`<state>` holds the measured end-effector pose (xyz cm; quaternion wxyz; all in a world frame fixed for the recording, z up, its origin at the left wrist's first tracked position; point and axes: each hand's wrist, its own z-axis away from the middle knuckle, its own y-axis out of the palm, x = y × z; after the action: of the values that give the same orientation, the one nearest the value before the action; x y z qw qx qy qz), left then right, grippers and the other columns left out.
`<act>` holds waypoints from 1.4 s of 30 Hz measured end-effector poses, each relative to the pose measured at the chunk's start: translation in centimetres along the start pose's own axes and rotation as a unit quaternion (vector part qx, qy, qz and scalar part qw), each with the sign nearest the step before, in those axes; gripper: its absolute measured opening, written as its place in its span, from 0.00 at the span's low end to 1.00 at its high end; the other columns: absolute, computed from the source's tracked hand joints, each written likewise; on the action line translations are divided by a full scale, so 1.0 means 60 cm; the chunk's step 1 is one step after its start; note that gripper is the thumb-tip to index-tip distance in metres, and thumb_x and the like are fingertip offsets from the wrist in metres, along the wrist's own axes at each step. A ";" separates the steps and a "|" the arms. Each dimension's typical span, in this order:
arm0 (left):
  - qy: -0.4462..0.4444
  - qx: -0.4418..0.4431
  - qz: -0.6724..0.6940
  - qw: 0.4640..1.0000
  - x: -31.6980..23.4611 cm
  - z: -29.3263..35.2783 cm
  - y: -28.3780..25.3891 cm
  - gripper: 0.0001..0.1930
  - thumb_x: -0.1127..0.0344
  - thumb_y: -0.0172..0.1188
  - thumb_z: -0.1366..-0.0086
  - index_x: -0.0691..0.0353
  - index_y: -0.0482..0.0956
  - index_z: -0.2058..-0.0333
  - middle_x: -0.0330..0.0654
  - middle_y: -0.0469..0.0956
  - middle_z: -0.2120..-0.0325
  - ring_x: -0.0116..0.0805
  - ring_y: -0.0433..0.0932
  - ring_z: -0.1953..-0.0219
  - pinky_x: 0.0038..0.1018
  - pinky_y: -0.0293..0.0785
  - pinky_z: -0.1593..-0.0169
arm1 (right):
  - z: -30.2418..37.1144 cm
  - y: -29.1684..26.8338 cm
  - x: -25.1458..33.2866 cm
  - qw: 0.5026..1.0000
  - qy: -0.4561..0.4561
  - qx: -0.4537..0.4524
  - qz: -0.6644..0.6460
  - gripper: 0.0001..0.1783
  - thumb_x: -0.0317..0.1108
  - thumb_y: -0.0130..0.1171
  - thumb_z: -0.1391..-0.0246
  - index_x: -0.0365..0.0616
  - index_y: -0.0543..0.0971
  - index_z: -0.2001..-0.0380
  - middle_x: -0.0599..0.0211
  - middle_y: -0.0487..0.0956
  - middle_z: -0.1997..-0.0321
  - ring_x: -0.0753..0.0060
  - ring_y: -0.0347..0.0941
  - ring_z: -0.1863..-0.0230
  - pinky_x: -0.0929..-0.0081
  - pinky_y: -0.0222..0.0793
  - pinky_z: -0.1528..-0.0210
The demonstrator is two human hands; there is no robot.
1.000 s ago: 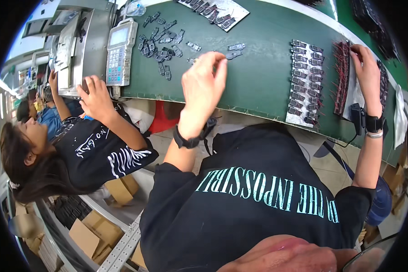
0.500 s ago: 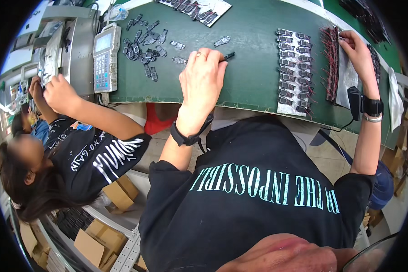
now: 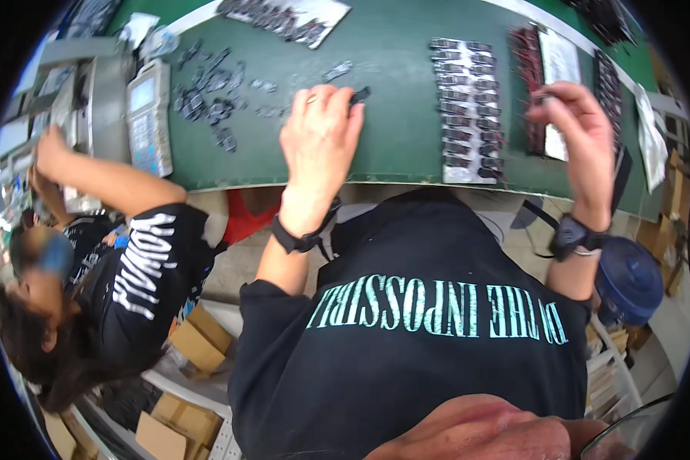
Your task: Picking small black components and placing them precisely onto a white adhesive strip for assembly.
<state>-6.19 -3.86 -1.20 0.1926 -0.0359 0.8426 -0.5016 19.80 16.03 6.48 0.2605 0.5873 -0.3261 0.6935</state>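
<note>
My left hand [image 3: 320, 142] rests palm down over the green table, fingers curled around a slim black thing [image 3: 360, 96] whose end sticks out past the index finger. Beside it lie a few small black electronic parts, one of them just beyond the knuckles [image 3: 338, 71]. My right hand [image 3: 581, 134] is raised by a row of dark parts with red wires [image 3: 527, 65]. Its thumb and fingers pinch together on something small and dark, too blurred to name. Between the hands lies a white strip [image 3: 465, 55] bearing two columns of small black parts.
A loose pile of black parts [image 3: 207, 88] lies left, next to a grey keypad device [image 3: 150, 115]. Another loaded white sheet [image 3: 326, 15] is at the back. A co-worker [image 3: 107, 261] sits at the left. A blue lidded bin [image 3: 629, 280] stands at the right.
My right hand has drawn back from the red-wired row toward me, fingers pinched. My left hand stays over the table with the slim black thing. The whole view has shifted slightly.
</note>
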 end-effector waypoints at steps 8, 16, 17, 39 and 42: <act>-0.022 0.013 0.216 0.976 -0.064 -0.014 0.002 0.11 0.74 0.66 0.40 0.63 0.83 0.58 0.42 0.83 0.65 0.29 0.83 0.67 0.23 0.79 0.61 | 0.022 0.118 -0.039 0.981 0.043 0.040 -0.185 0.10 0.28 0.58 0.37 0.39 0.77 0.54 0.68 0.80 0.59 0.79 0.77 0.61 0.80 0.74 0.55; -0.222 0.096 0.550 0.799 -0.103 -0.003 0.006 0.14 0.76 0.62 0.36 0.66 0.82 0.52 0.45 0.84 0.62 0.28 0.84 0.64 0.23 0.81 0.58 | 0.021 0.155 -0.046 0.996 0.038 0.039 -0.066 0.08 0.27 0.60 0.39 0.39 0.79 0.57 0.73 0.79 0.60 0.85 0.75 0.62 0.83 0.74 0.59; -0.219 0.089 0.563 0.792 -0.101 -0.004 0.007 0.13 0.76 0.62 0.36 0.66 0.82 0.52 0.46 0.83 0.62 0.29 0.85 0.65 0.24 0.82 0.59 | 0.021 0.157 -0.047 0.997 0.038 0.037 -0.064 0.07 0.27 0.61 0.39 0.39 0.79 0.58 0.73 0.79 0.61 0.86 0.74 0.62 0.84 0.73 0.59; -0.182 0.182 0.527 0.810 -0.100 -0.009 -0.007 0.14 0.76 0.61 0.36 0.69 0.80 0.51 0.45 0.84 0.61 0.29 0.84 0.61 0.23 0.81 0.56 | 0.009 0.132 -0.060 0.985 0.085 0.109 -0.099 0.07 0.27 0.63 0.41 0.38 0.78 0.60 0.71 0.77 0.57 0.83 0.74 0.61 0.83 0.73 0.62; -0.188 0.173 0.524 0.813 -0.100 -0.013 -0.005 0.14 0.75 0.63 0.38 0.68 0.81 0.53 0.48 0.84 0.62 0.33 0.85 0.63 0.25 0.82 0.58 | 0.004 0.137 -0.062 0.981 0.095 0.115 -0.123 0.08 0.27 0.62 0.40 0.39 0.77 0.58 0.73 0.78 0.61 0.84 0.74 0.62 0.83 0.73 0.62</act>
<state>-0.94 -1.85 1.10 0.5838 0.3511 0.5808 -0.4455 14.49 10.54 1.64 0.3046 0.5804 -0.1433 0.7415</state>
